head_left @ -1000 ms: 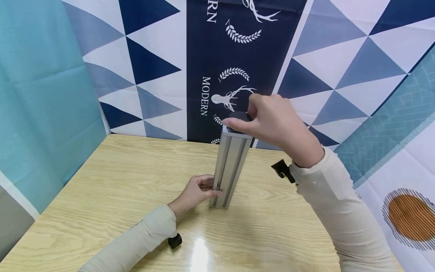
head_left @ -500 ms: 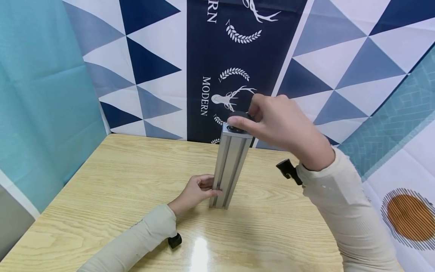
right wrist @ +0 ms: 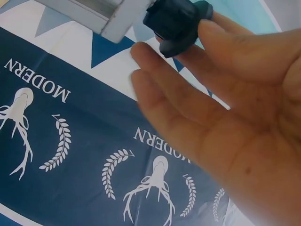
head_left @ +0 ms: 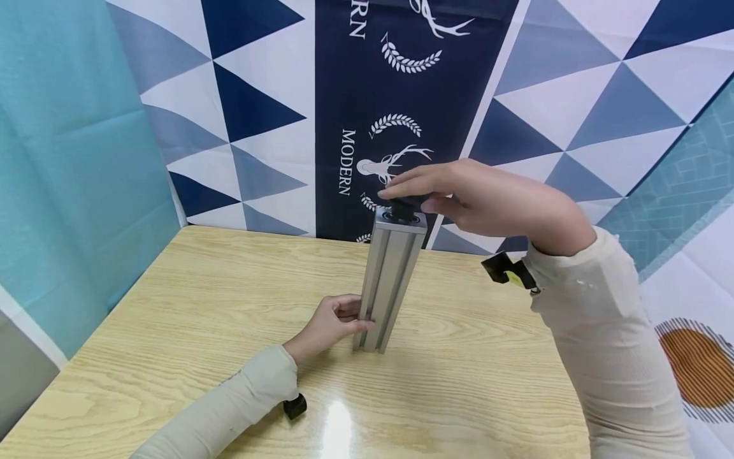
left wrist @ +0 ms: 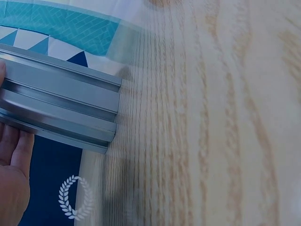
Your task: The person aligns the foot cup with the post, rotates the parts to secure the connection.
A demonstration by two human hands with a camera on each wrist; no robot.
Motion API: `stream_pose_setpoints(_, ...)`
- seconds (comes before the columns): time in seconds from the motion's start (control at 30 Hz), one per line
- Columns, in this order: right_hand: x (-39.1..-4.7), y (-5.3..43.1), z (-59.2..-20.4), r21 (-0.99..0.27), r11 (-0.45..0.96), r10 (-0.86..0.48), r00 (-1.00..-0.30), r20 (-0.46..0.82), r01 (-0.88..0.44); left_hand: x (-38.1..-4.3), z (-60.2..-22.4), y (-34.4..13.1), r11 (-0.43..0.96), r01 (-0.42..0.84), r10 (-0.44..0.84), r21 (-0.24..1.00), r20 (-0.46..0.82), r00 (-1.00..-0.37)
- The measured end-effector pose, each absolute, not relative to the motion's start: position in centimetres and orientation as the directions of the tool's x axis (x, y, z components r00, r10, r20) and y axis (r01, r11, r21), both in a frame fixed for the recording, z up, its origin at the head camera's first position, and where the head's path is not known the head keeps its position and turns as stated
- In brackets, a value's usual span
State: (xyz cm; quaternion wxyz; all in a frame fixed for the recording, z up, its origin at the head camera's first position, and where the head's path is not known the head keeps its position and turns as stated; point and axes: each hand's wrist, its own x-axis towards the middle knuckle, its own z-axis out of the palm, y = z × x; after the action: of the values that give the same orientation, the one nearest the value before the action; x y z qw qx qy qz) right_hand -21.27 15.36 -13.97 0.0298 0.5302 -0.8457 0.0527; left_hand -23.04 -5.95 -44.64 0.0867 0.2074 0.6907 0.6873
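Observation:
A silver aluminium profile [head_left: 392,280] with grooved sides stands upright on the wooden table [head_left: 241,274]. Low down, my left hand [head_left: 328,326] grips it between thumb and fingers; the left wrist view shows the lower end of the profile [left wrist: 61,92] meeting the tabletop. A black round knob-like piece [head_left: 403,209] sits on the profile's top end. My right hand [head_left: 487,199] is over this piece with its fingers stretched out. In the right wrist view, the thumb and fingers lie loosely around the black piece [right wrist: 171,21]; whether they touch it is hard to tell.
Behind the table hangs a patterned cloth [head_left: 264,95] with triangles and a dark deer-print band, close to the profile's top. A teal cloth [head_left: 74,146] hangs at the left. A black wrist mount [head_left: 504,269] sticks out from the right sleeve.
My right hand has let go of its pinch on the black knob-like piece, its fingers straightening over the top as the wrist shifts right. The left hand and profile stay put.

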Motion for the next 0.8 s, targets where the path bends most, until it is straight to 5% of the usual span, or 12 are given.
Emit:
stream_pose_setpoints(0.2,-21.2,15.0,-14.2,-0.04,0.463,-0.871,-0.462,0.167,-0.886,-22.8,-44.5,-5.9,-0.032,0.17,0.402,0.985,0.168,-0.9)
stream_pose_setpoints(0.53,-19.9,13.0,-15.8,-0.115,0.788,-0.537,-0.766,0.353,-0.605,-23.1,-44.7,-5.9,-0.034,0.178,0.411,0.983,0.176,-0.894)
stream_pose_setpoints(0.8,-19.8,11.7,-18.2,-0.128,0.867,-0.333,-0.752,0.57,-0.481,-23.1,-44.8,-6.0,-0.042,0.174,0.418,0.984,0.175,-0.891)
